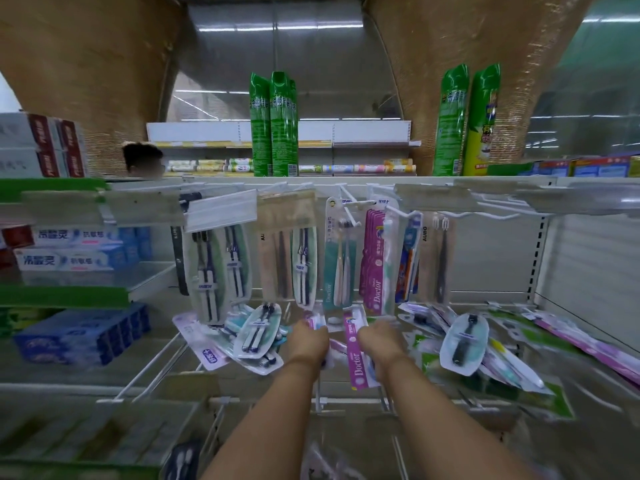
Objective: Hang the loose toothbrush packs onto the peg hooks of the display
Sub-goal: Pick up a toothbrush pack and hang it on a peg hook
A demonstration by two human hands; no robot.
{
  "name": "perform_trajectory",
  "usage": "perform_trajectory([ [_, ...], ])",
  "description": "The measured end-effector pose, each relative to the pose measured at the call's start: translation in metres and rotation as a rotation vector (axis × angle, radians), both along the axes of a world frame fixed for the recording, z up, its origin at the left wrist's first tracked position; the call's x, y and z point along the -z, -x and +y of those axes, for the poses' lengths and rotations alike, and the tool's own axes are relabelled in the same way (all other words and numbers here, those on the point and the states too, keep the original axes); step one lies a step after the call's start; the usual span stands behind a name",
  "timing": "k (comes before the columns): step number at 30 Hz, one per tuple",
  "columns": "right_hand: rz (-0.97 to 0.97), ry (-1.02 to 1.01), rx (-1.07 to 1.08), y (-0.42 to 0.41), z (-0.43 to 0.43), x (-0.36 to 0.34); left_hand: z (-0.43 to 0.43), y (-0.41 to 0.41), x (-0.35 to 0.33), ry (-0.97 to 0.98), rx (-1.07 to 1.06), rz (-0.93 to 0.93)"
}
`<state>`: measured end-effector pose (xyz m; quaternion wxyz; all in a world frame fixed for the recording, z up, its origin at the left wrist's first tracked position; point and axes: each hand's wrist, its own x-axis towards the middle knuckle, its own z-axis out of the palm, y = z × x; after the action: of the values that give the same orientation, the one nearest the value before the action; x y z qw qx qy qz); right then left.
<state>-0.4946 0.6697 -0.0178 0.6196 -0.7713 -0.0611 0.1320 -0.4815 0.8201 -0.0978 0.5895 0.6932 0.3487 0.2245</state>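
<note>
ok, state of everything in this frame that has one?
loose packs, lying unhung on the shelf
hung packs, on pegs
right-side peg hooks, bare
pink Doctor pack, unhung, between the hands
left hand, among the loose packs, grip hidden
right hand, against the pink Doctor pack, grip hidden
spray cans, upright

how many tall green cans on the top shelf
4 green cans in plain view: two side by side left of centre, two at the right. A green sliver behind the left pair may be a fifth.
</note>
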Motion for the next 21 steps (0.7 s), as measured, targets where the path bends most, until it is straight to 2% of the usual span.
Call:
perform_trajectory([
  [2,0.013,0.004,-0.037,0.006,0.000,0.000,0.003,-0.002,0.009,0.008,-0.036,0.036],
  [7,0.080,0.055,-0.119,0.006,0.005,0.014,-0.040,0.051,-0.030,0.062,-0.070,0.059],
  [13,-0.025,0.087,-0.030,0.026,-0.011,0.006,-0.076,0.099,-0.066,0.095,-0.117,0.002],
  [21,-0.079,-0.077,0.068,0.044,-0.022,-0.001,-0.089,0.121,-0.086,0.027,-0.107,-0.066],
])
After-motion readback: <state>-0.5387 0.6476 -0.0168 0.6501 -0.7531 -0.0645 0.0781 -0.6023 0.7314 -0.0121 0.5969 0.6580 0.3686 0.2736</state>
